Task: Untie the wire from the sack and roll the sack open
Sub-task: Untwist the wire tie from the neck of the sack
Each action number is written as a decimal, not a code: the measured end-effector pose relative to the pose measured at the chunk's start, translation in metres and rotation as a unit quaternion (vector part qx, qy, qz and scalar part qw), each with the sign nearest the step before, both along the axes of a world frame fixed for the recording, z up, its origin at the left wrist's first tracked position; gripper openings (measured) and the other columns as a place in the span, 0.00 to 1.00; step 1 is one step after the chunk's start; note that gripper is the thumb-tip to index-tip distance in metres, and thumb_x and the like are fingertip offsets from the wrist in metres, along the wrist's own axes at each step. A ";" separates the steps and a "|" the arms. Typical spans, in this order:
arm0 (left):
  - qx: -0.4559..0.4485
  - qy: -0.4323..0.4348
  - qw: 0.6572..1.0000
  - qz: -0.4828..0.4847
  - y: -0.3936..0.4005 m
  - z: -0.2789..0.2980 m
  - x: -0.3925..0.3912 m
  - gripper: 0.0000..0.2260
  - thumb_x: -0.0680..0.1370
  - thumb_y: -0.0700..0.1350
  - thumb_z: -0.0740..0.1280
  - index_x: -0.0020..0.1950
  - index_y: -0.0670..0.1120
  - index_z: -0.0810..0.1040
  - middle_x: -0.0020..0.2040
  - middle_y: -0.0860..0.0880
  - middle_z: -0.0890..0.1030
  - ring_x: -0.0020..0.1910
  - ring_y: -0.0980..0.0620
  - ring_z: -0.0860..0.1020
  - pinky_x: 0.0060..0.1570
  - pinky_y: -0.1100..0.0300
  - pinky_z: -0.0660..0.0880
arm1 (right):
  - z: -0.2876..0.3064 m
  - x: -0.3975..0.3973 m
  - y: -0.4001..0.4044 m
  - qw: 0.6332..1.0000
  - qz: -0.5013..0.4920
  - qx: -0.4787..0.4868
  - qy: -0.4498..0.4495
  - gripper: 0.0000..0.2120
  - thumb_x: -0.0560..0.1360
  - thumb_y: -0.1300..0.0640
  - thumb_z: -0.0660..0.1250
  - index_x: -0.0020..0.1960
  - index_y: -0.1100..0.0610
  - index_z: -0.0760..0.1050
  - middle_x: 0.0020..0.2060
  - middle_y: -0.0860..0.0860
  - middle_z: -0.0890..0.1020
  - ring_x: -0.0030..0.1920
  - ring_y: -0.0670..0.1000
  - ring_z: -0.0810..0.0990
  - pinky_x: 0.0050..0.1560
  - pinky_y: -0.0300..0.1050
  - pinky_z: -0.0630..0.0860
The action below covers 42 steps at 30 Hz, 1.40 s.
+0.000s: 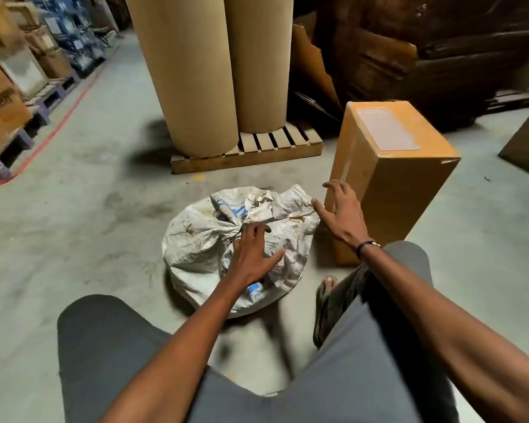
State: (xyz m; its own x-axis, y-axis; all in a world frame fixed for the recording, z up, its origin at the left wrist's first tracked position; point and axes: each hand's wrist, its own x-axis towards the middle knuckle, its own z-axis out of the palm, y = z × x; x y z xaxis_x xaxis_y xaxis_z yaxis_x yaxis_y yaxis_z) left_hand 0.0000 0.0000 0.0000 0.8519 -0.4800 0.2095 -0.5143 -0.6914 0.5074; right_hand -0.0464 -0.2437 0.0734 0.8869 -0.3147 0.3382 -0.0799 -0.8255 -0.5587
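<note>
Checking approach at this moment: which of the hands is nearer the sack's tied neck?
Left. The left hand rests on the sack beside the tied neck; the right hand hovers open at the sack's right edge.

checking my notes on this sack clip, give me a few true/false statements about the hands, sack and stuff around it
1. The dirty white woven sack is still gathered and tied at its neck. True.
2. The left hand rests on the sack near the dark tie wire. True.
3. The right hand grips the wire. False: it holds nothing, its fingers spread by the sack's edge.
4. The tall brown cardboard box lies on top of the sack. False: it stands on the floor beside it.
5. Two big brown paper rolls stand on a wooden pallet. True.
</note>
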 end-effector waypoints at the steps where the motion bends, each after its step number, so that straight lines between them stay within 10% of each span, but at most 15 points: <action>1: 0.013 -0.007 1.000 -0.015 -0.009 0.004 -0.001 0.28 0.75 0.66 0.66 0.68 0.51 0.69 0.68 0.49 0.69 0.65 0.46 0.73 0.66 0.40 0.70 | 0.001 -0.003 -0.002 1.000 -0.004 0.021 -0.016 0.27 0.81 0.38 0.64 0.72 0.55 0.73 0.72 0.56 0.73 0.72 0.57 0.73 0.73 0.61 0.72; 11: 0.208 -0.041 0.977 -0.037 -0.089 0.001 0.038 0.44 0.71 0.60 0.76 0.80 0.49 0.58 0.78 0.44 0.67 0.75 0.42 0.67 0.70 0.37 0.64 | -0.009 0.004 -0.018 0.994 0.006 0.101 -0.046 0.24 0.83 0.42 0.66 0.72 0.56 0.73 0.71 0.55 0.74 0.70 0.55 0.74 0.69 0.49 0.71; 14: 0.243 -0.096 0.965 -0.033 -0.095 -0.018 0.062 0.34 0.75 0.52 0.75 0.75 0.47 0.62 0.65 0.44 0.80 0.64 0.41 0.77 0.63 0.42 0.68 | -0.019 0.013 -0.020 0.993 0.014 0.111 -0.049 0.24 0.83 0.41 0.64 0.72 0.54 0.72 0.71 0.53 0.74 0.70 0.53 0.74 0.69 0.48 0.71; 20: -0.127 0.001 0.982 0.138 -0.073 0.013 0.122 0.17 0.73 0.50 0.76 0.56 0.52 0.73 0.42 0.53 0.86 0.41 0.50 0.83 0.46 0.54 0.75 | -0.027 0.052 -0.010 0.990 0.027 0.120 -0.069 0.24 0.83 0.41 0.63 0.73 0.54 0.72 0.73 0.53 0.73 0.71 0.48 0.71 0.72 0.41 0.66; 26: -0.431 0.169 0.808 0.364 -0.015 0.027 0.198 0.18 0.67 0.50 0.81 0.45 0.51 0.74 0.36 0.51 0.84 0.35 0.48 0.82 0.39 0.56 0.81 | -0.021 0.116 0.023 0.985 -0.003 0.106 -0.135 0.26 0.83 0.40 0.63 0.75 0.54 0.70 0.76 0.53 0.70 0.76 0.53 0.69 0.75 0.59 0.69; 31: -0.513 0.196 0.722 0.422 0.013 0.025 0.237 0.16 0.69 0.48 0.81 0.43 0.48 0.74 0.32 0.51 0.80 0.30 0.51 0.75 0.30 0.64 0.71 | -0.049 0.118 0.071 0.979 -0.122 0.165 -0.014 0.43 0.78 0.31 0.64 0.83 0.53 0.55 0.84 0.56 0.55 0.82 0.59 0.58 0.78 0.63 0.58; 34: -0.522 0.205 0.700 0.442 0.029 0.015 0.258 0.16 0.69 0.49 0.81 0.39 0.48 0.73 0.32 0.51 0.78 0.30 0.51 0.74 0.33 0.60 0.71 | -0.067 0.118 0.100 0.945 -0.071 0.313 0.058 0.51 0.74 0.32 0.67 0.85 0.55 0.48 0.83 0.55 0.61 0.83 0.55 0.60 0.78 0.45 0.60; 38: -0.552 0.232 0.697 0.395 0.052 -0.011 0.262 0.17 0.67 0.50 0.83 0.39 0.49 0.75 0.34 0.48 0.82 0.35 0.49 0.82 0.43 0.57 0.77 | -0.076 0.149 0.124 0.946 0.048 0.310 0.082 0.49 0.79 0.40 0.69 0.86 0.48 0.39 0.80 0.41 0.59 0.77 0.32 0.61 0.68 0.20 0.59; 40: -0.570 0.238 0.702 0.355 0.060 -0.018 0.250 0.15 0.72 0.47 0.80 0.42 0.48 0.74 0.36 0.50 0.84 0.43 0.46 0.86 0.45 0.56 0.77 | -0.080 0.170 0.128 0.955 0.088 0.273 0.077 0.48 0.80 0.40 0.67 0.85 0.46 0.36 0.81 0.37 0.45 0.71 0.18 0.51 0.70 0.19 0.55; 42: -0.516 0.198 0.758 0.347 0.064 -0.015 0.239 0.12 0.75 0.48 0.77 0.45 0.48 0.74 0.41 0.49 0.83 0.49 0.44 0.86 0.47 0.53 0.77 | -0.084 0.193 0.127 0.961 0.121 0.240 0.072 0.46 0.83 0.39 0.65 0.85 0.44 0.35 0.84 0.39 0.45 0.77 0.27 0.55 0.77 0.30 0.59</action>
